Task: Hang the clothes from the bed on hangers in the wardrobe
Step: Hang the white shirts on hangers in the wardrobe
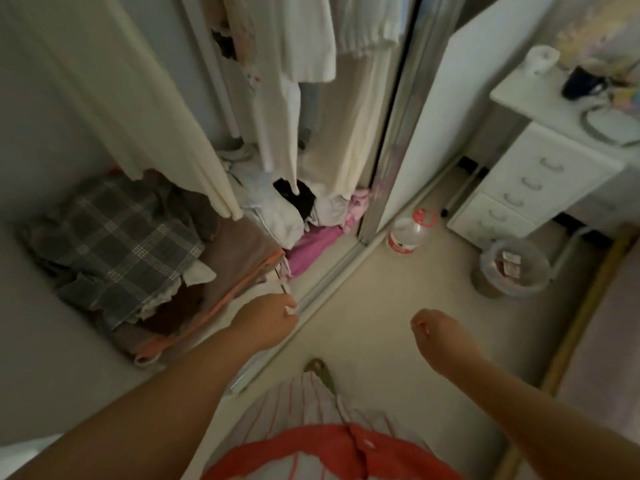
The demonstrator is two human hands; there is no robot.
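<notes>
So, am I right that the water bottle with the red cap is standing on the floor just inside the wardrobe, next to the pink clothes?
Not quite. The head view shows the water bottle with the red cap standing on the floor outside the wardrobe, on the room side of the sliding door frame. The pink clothes lie on the other side of that frame, inside the wardrobe.

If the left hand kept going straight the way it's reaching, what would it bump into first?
Probably the folded brown cloth with the orange edge, just beyond the left hand on the wardrobe floor; depth is hard to judge.
</notes>
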